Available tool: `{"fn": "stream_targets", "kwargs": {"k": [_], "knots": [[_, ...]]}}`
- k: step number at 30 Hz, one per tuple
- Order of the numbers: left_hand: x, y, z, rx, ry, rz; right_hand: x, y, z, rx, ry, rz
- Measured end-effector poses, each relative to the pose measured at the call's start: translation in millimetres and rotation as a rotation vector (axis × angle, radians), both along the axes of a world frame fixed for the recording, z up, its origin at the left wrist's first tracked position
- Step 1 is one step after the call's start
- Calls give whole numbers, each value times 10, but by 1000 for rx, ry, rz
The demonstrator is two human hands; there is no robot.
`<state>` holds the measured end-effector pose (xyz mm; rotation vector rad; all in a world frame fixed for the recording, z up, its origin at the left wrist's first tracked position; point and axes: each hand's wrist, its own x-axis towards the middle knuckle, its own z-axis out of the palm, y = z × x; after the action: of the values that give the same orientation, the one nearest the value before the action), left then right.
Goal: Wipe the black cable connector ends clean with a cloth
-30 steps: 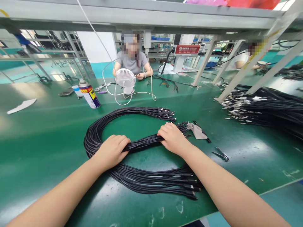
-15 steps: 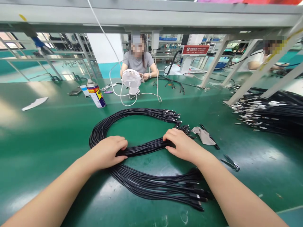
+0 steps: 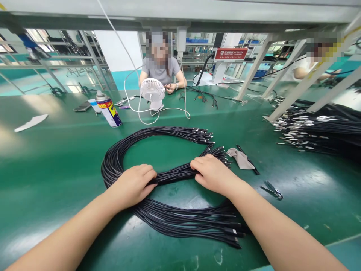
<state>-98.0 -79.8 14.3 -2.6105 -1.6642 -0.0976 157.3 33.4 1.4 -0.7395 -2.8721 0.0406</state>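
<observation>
There are two hands (image 3: 136, 185), two co-workers (image 3: 160, 71), one fan (image 3: 152, 90), one spray can (image 3: 108, 110) and one nail clipper (image 3: 275, 192).

Bright glare on tabletop (image 3: 70, 158), background perhaps soft

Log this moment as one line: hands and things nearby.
left hand: holding black cables | right hand: holding same cables, nearer connector ends | nearby: gray cloth, metal clipper, spray can

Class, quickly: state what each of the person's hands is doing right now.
Left hand: closed on the black cable bundle.
Right hand: closed on the same bundle, nearer its connectors.
</observation>
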Motion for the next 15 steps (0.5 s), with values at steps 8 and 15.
{"fn": "stream_targets", "kwargs": {"k": [8,15], "knots": [[-70,19,-29,80,-84,-61,50,55,-13,55,240,15],[-96,57,-107,95,-155,-34,59,100,-166,-18,245,-3]]}}
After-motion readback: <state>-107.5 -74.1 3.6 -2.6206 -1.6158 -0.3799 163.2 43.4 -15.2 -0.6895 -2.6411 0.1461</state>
